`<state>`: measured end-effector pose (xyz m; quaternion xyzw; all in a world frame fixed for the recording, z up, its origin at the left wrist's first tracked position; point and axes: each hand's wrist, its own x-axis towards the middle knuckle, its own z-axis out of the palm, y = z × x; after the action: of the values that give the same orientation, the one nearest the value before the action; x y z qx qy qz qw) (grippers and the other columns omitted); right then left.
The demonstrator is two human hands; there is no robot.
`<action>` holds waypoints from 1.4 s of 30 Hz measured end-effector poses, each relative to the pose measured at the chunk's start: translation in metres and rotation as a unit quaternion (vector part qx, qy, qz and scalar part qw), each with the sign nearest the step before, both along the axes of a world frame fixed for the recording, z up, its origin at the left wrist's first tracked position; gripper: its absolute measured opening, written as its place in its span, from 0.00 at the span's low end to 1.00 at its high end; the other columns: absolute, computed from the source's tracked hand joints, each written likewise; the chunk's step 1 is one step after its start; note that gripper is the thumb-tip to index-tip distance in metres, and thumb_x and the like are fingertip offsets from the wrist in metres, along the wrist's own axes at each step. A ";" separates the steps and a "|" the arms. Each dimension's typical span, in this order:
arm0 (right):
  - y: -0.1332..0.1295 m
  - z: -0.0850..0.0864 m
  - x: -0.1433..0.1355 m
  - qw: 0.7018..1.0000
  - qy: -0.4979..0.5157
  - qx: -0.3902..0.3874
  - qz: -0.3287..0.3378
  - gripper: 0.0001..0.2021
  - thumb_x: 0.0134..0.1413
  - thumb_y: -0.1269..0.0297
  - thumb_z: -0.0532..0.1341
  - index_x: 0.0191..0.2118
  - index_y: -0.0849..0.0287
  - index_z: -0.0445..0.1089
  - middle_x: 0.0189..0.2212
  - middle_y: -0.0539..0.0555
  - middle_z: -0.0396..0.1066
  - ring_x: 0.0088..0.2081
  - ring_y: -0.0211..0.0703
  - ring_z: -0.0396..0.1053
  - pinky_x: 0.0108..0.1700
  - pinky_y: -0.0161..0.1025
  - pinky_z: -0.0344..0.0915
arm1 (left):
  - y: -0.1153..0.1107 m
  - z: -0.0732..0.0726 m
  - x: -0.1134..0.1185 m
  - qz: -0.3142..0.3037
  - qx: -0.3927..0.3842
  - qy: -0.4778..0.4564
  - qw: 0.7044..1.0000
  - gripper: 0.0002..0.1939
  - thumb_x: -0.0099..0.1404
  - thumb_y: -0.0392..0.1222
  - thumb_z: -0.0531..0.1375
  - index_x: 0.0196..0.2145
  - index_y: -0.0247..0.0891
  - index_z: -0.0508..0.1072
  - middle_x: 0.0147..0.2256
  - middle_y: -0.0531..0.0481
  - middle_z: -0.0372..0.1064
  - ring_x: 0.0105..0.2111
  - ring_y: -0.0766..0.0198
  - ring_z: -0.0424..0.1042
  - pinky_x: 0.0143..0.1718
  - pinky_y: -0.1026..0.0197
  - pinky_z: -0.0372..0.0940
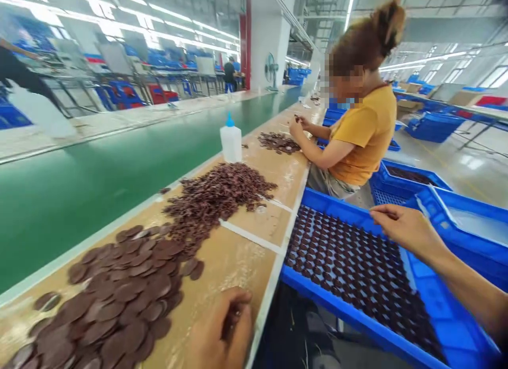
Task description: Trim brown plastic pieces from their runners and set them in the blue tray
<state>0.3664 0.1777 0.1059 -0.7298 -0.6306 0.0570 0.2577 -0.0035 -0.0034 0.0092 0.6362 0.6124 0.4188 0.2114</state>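
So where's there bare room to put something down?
On the brown tabletop, between the white strip and left hand, though speckled; also the green surface alongside. It's crowded at the disc pile and the small-piece heap.

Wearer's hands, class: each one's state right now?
Left hand: loosely curled; contents cannot be told.
Right hand: pinched closed near blue plastic tray; nothing visibly held.

Discs (129, 289) at 8 o'clock are looking matt, belt (119, 162) at 9 is showing a smooth sheen, bottle (231, 145) at 11 is looking like cloudy plastic, tray (317, 290) at 4's basically gleaming plastic, shirt (363, 125) at 2's looking like matt cloth.
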 end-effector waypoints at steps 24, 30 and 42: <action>0.064 -0.021 -0.189 0.954 0.056 -0.107 0.274 0.08 0.62 0.62 0.61 0.35 0.61 0.70 0.29 0.48 0.70 0.31 0.39 0.68 0.37 0.39 0.66 | 0.020 0.027 -0.047 0.129 0.000 0.302 0.945 0.14 0.66 0.28 0.51 0.42 0.38 0.72 0.43 0.44 0.66 0.44 0.49 0.62 0.47 0.46 0.57; -0.085 -0.041 -0.199 0.879 0.342 -0.174 0.283 0.21 0.61 0.47 0.58 0.52 0.57 0.63 0.18 0.41 0.60 0.15 0.35 0.56 0.17 0.32 0.57 | 0.010 0.022 -0.018 -0.034 0.036 -0.055 0.997 0.16 0.73 0.37 0.41 0.46 0.42 0.67 0.40 0.46 0.65 0.40 0.57 0.66 0.43 0.54 0.60; -0.163 -0.063 -0.210 0.714 0.563 -0.310 0.278 0.24 0.53 0.42 0.65 0.38 0.64 0.68 0.26 0.54 0.73 0.15 0.29 0.64 0.16 0.26 0.55 | -0.003 0.014 -0.004 -0.111 -0.103 -0.196 0.969 0.20 0.72 0.56 0.50 0.32 0.40 0.69 0.27 0.54 0.66 0.29 0.65 0.64 0.32 0.63 0.55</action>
<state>0.1562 0.0148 0.0428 -0.3933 -0.4905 0.7185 0.2973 -0.0079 -0.0062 0.0236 0.5808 0.5244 0.4441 0.4365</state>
